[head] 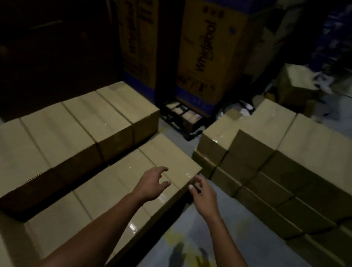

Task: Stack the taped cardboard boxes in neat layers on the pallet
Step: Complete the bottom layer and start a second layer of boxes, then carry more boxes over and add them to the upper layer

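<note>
No pallet can be made out under the boxes (88, 191), whose lower-left end is cut off. Their rows run long from lower left toward upper centre. The left hand (153, 185) and right hand (202, 192) are spread, empty, over the near row's far box.

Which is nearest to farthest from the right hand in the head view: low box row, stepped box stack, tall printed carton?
From the right hand:
1. Low box row, directly beside the hand on its left, fingertips at its edge.
2. Stepped box stack, off to the right across the floor.
3. Tall printed carton, upright at the back, behind both.
</note>
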